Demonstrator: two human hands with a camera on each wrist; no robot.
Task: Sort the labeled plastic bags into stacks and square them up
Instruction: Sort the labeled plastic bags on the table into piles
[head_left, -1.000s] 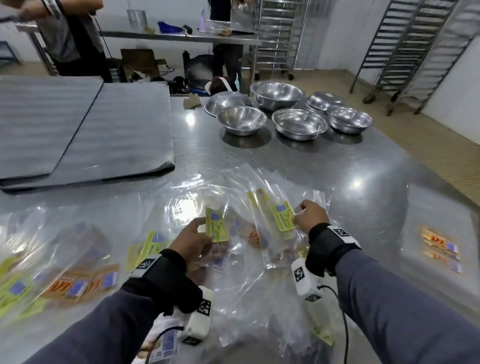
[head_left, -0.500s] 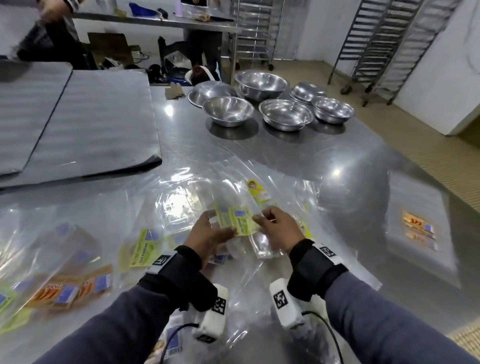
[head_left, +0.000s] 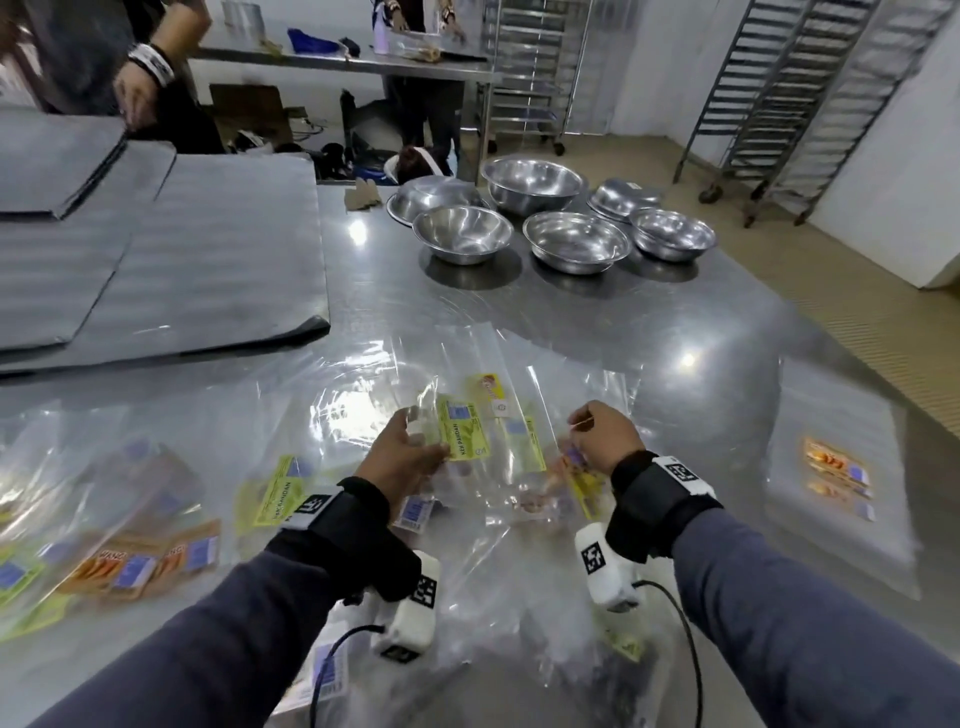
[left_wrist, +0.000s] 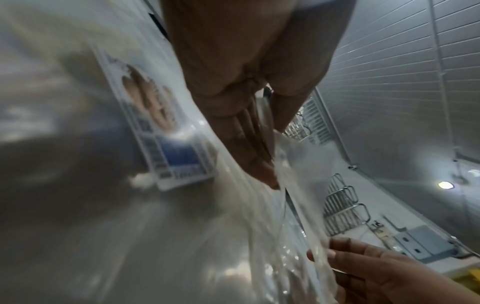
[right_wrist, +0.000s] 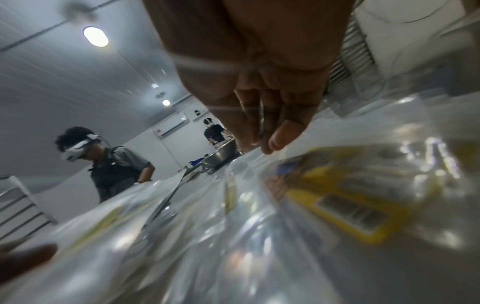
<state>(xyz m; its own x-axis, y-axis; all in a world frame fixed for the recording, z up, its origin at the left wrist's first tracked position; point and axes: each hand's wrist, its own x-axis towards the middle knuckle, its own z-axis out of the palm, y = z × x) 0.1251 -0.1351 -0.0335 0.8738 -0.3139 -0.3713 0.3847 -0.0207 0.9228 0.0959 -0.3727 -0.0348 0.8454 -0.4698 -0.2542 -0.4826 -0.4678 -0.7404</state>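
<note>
Since the earlier frame the hands have drawn apart. The left hand (head_left: 402, 457) pinches a green-labeled bag (head_left: 462, 431) at desk (head_left: 597, 332) center; the right hand (head_left: 605, 436), at 3 o'clock from it, pinches a clear bag's edge (head_left: 584, 423).

Counter (head_left: 597, 332): shiny steel.
Far right: steel bowls (head_left: 574, 241).
Far left: grey foam sheets (head_left: 171, 260).
Near side: loose labeled plastic bags (head_left: 467, 436); orange-labelled stack (head_left: 836, 475) at right.
</note>
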